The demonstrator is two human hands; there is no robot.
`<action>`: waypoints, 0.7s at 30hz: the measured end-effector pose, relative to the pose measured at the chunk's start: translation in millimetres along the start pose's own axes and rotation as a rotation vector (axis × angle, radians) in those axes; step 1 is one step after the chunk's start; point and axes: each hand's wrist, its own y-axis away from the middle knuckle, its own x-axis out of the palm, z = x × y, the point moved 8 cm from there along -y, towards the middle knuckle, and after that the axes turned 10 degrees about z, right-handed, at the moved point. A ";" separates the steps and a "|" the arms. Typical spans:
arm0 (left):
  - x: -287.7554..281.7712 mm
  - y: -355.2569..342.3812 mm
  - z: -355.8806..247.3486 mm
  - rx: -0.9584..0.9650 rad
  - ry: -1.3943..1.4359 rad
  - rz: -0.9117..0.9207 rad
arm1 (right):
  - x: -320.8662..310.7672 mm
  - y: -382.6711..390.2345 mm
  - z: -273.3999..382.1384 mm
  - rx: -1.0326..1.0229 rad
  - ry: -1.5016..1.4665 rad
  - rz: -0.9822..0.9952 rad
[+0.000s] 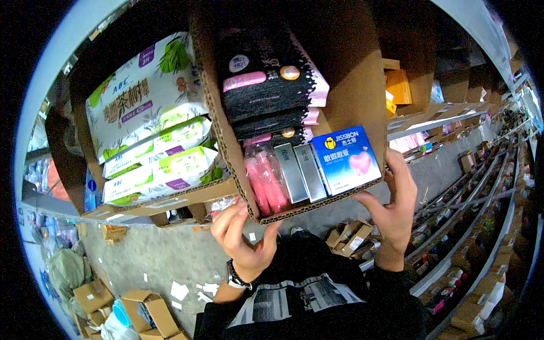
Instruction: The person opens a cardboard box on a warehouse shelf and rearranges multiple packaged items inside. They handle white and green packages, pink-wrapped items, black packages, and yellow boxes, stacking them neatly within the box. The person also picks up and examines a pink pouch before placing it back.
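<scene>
An open cardboard box (pixel 354 73) is in front of me, its near edge between my two hands. My left hand (pixel 245 241) is closed on the near left corner, thumb below and fingers at the side. Around the near right corner, my right hand (pixel 394 207) is closed too, with the thumb along the front. Inside lie stacked black packs with pink edges (pixel 266 85). Nearer the front are pink items in clear wrap (pixel 265 181), slim silver boxes (pixel 291 173) and a blue-and-white box with pink hearts (pixel 350 161).
Directly left stands another carton (pixel 212 192) of white-and-green soft packs (pixel 150 96). More shelf bins with an orange package (pixel 399 88) continue right. Below are opened cartons (pixel 150 314), paper scraps (pixel 179 291) and a green sack (pixel 69 269). Long shelf rows (pixel 476 243) curve along the right.
</scene>
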 end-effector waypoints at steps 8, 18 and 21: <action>11.4 -17.9 11.9 -0.037 -0.105 -0.031 | 9.1 -26.8 9.0 -0.023 0.241 -0.162; 20.1 -29.4 -9.9 0.082 -0.299 -0.005 | 24.6 -17.3 6.2 -0.035 0.254 -0.290; 23.8 -26.2 -10.5 0.092 -0.165 0.036 | 16.9 -7.8 3.5 -0.065 0.185 -0.311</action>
